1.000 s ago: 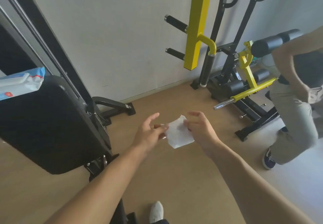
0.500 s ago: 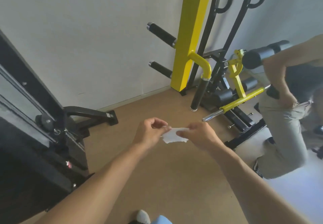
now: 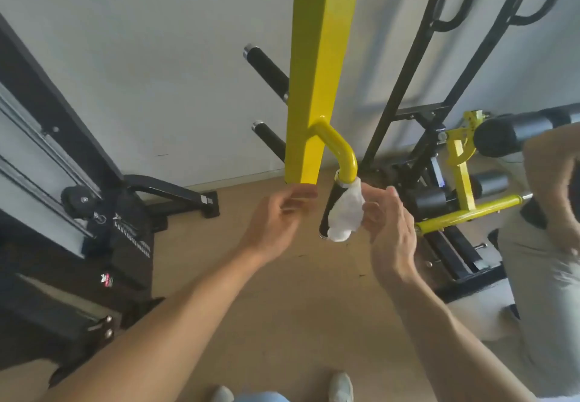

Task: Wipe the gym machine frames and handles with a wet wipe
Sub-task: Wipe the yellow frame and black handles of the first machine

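Note:
A white wet wipe (image 3: 345, 211) is pressed against the black grip of a handle (image 3: 331, 203) that curves down from a yellow upright frame post (image 3: 320, 65). My right hand (image 3: 387, 222) holds the wipe from the right side, fingers curled toward the grip. My left hand (image 3: 276, 219) hovers just left of the handle, below the post's lower end, fingers apart and holding nothing.
A black cable machine (image 3: 62, 200) fills the left side. Two black pegs (image 3: 266, 68) stick out behind the post. On the right stand a black and yellow bench machine (image 3: 458, 188) and another person (image 3: 552, 238). My shoes (image 3: 342, 387) show on the brown floor.
I have stepped closer to the yellow post. The wipe, held between both hands before, now rests on the handle grip under my right hand, and my left hand has let go.

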